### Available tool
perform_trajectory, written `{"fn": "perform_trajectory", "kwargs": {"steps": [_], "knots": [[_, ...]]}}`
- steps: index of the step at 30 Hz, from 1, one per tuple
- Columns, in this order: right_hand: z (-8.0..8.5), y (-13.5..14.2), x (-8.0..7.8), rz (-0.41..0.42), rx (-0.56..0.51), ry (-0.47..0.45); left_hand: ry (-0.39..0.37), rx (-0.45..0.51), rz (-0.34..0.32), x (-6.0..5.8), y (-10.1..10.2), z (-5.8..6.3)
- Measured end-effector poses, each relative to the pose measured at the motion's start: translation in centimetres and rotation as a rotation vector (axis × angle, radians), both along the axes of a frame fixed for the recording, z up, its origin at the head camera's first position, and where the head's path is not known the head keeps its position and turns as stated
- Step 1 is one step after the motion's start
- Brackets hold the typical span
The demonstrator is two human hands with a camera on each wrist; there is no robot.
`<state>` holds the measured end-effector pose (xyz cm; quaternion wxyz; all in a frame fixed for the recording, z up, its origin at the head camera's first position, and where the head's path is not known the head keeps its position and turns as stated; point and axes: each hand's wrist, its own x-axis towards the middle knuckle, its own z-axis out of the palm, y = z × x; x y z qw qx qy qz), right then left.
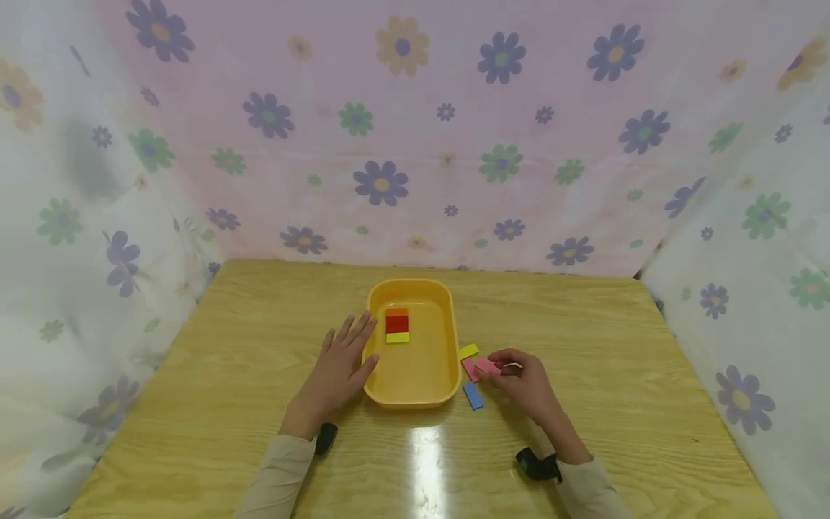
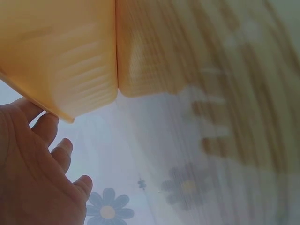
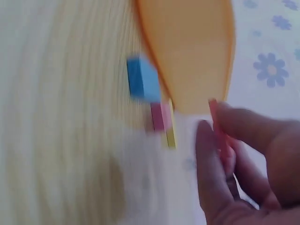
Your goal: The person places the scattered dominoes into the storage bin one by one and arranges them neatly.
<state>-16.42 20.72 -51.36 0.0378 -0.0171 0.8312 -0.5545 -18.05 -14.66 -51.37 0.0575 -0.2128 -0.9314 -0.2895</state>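
A yellow plastic tray [image 1: 411, 404] stands on the table. My left hand [image 1: 333, 375] rests at its left side with fingers extended, fingertips right at the rim; in the left wrist view the fingers [image 2: 46, 127] lie along the tray's outer wall. Off the tray's right side, my right hand [image 1: 530, 387] pinches a flat pink block [image 1: 488, 367] between thumb and fingers. Below that block lie a second pink block [image 1: 470, 370], a yellow block [image 1: 469, 350] and a blue block [image 3: 151, 82]. Inside the tray, orange [image 1: 397, 312], red [image 1: 397, 324] and yellow [image 1: 398, 337] blocks sit side by side.
The wooden table [image 1: 259, 310] spreads out on both sides of the tray. A flowered cloth [image 1: 415, 137] hangs behind the table and along its left and right sides. Black straps with wrist cameras show near both cuffs.
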Motion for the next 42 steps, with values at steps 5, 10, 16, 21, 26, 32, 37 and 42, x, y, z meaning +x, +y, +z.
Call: {"fn": "perform_trajectory", "kwargs": {"steps": [5,10,16,21,26,32,37,42], "knots": [[0.0,-0.7,0.6,-0.119,-0.238,-0.112,-0.014,0.002,-0.006,-0.3,0.0,0.2],[-0.2,-1.6,1.8,-0.203,-0.296,-0.074,-0.031,-0.014,0.0,-0.2,0.0,0.2],[-0.4,-2.7,2.6,-0.254,-0.353,0.031,-0.013,-0.021,0.01,0.1,0.4,-0.3],[-0.2,-4.2,2.5,-0.246,-0.435,0.068,0.008,-0.029,0.022,0.5,0.3,-0.5],[0.0,-5.7,2.0,-0.234,-0.484,0.126,0.01,-0.023,0.026,0.6,0.2,-0.2],[0.1,-7.3,1.8,-0.203,-0.557,0.152,0.012,-0.021,0.034,0.9,0.1,-0.1],[0.6,-8.4,1.2,-0.173,-0.589,0.143,0.014,-0.022,0.038,0.9,0.2,0.1],[1.2,-9.5,0.5,-0.166,-0.567,0.135,0.027,-0.012,0.033,0.8,0.2,0.1]]}}
